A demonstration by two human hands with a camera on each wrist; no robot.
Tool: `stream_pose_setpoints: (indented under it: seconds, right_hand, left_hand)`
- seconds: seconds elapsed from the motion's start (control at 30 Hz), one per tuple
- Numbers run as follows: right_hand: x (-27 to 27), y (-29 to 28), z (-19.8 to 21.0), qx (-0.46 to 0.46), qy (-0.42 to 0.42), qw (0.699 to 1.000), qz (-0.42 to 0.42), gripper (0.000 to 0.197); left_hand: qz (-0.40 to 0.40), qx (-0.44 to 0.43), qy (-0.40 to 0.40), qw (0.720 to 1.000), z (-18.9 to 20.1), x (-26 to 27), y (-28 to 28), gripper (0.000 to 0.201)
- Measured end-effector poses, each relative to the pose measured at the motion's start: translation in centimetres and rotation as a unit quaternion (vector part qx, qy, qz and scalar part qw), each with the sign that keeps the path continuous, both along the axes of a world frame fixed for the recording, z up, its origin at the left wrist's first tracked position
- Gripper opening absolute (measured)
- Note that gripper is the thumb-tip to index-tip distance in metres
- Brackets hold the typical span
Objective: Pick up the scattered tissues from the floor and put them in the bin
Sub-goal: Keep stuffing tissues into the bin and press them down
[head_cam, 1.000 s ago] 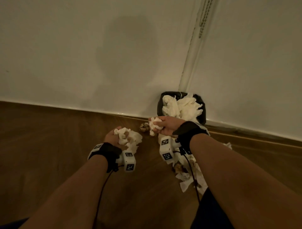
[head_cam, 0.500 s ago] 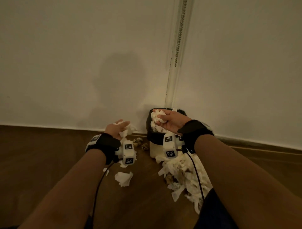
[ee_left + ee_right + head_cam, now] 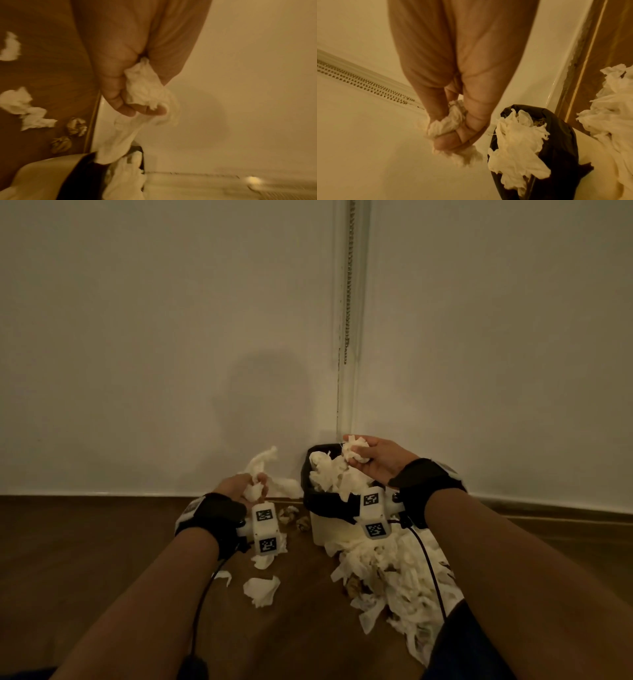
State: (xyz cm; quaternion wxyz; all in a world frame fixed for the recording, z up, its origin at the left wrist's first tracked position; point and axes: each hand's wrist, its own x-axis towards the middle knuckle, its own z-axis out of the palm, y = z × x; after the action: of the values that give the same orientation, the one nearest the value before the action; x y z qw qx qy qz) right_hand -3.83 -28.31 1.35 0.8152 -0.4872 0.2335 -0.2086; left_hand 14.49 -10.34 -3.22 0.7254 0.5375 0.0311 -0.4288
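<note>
White tissue fills both hands: the right hand (image 3: 376, 460) is curled tight round a wad (image 3: 356, 450) held just above the far rim of the bin (image 3: 329, 505), and the left hand (image 3: 245, 486) grips a looser bunch (image 3: 265, 470) left of the bin, with long tails trailing from it toward the wall. The bin stands in the corner, black-lined, and is already heaped; tissue (image 3: 515, 142) spills over its rim. More tissues lie on the wood floor (image 3: 102, 559): a large pile (image 3: 397, 577) near and right of the bin, a few scraps (image 3: 260, 590) under the left wrist, and two brownish balls (image 3: 68, 134) against the skirting. The likeliest trouble, I judge, is overflow: dropped onto so full a heap, either wad could roll off and land back on the floor unless pressed down. The left bunch's trailing tails may catch on the rim or tear and shed bits. Pushing hard on the heap could also tip the light bin or drag its liner in.
</note>
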Motion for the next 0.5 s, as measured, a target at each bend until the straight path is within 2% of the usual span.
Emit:
stream_pose_setpoints:
  seconds: [0.07,0.17,0.23,0.3,0.4,0.43,0.5]
  right_hand:
    - [-0.7,-0.5,0.2,0.012,-0.014,1.0,-0.018,0.042]
    - [-1.5,-1.0,0.4,0.024,-0.041,0.998,-0.033,0.042]
    - [-1.8,-1.3,0.7,0.031,-0.058,0.997,-0.04,0.042]
    - [-2.0,-1.6,0.7,0.039,-0.068,0.996,-0.05,0.041]
    - [-2.0,-1.9,0.5,0.053,-0.078,0.993,-0.064,0.042]
    - [-2.0,-2.0,0.3,0.058,-0.083,0.993,-0.067,0.042]
    - [-2.1,-2.4,-0.1,0.067,-0.091,0.991,-0.075,0.042]
  left_hand:
    - [0.024,-0.053,0.002,0.998,2.5,-0.7,-1.5,0.024]
    - [-0.008,-0.11,-0.014,0.994,5.5,-1.2,-3.0,0.026]
    - [-0.057,-0.073,-0.056,0.994,6.5,-1.7,-3.9,0.026]
    - [-0.06,-0.067,-0.078,0.993,6.7,-2.1,-5.3,0.015]
    - [-0.058,-0.123,-0.043,0.99,5.7,-2.6,-6.5,0.05]
    - [-0.056,-0.139,-0.026,0.988,5.5,-3.0,-6.8,0.055]
    - [-0.053,-0.141,-0.039,0.988,4.9,-3.8,-7.2,0.047]
